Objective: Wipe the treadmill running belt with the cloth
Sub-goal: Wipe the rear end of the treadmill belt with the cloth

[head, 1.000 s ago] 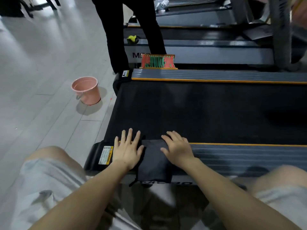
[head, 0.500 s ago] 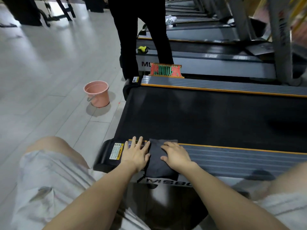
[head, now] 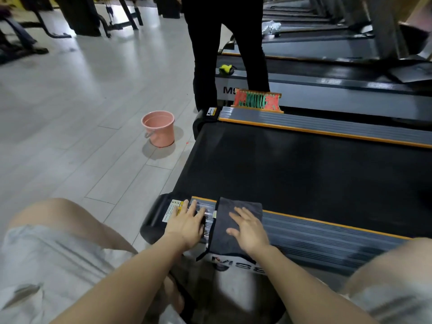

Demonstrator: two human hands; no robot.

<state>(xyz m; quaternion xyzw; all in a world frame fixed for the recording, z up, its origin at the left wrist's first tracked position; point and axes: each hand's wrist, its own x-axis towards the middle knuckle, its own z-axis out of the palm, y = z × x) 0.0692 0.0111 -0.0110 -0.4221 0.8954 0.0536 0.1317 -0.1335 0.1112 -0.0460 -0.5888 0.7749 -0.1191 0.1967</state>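
Observation:
A dark grey cloth (head: 224,232) lies folded over the near ribbed side rail (head: 327,239) of the treadmill, its far edge just at the black running belt (head: 304,174). My right hand (head: 247,230) presses flat on the cloth with straight fingers. My left hand (head: 187,222) rests flat on the rail's left end, beside the cloth and next to a yellow warning sticker (head: 171,210).
A pink bucket (head: 159,127) stands on the grey floor left of the treadmill. A person in black trousers (head: 210,54) stands at the far left corner. A red-green object (head: 257,100) sits by the far rail. More treadmills lie beyond. My knees frame the bottom corners.
Both hands and the cloth have drawn back from the belt edge onto the near rail. My left hand has come off the cloth onto the rail. The view tilted up.

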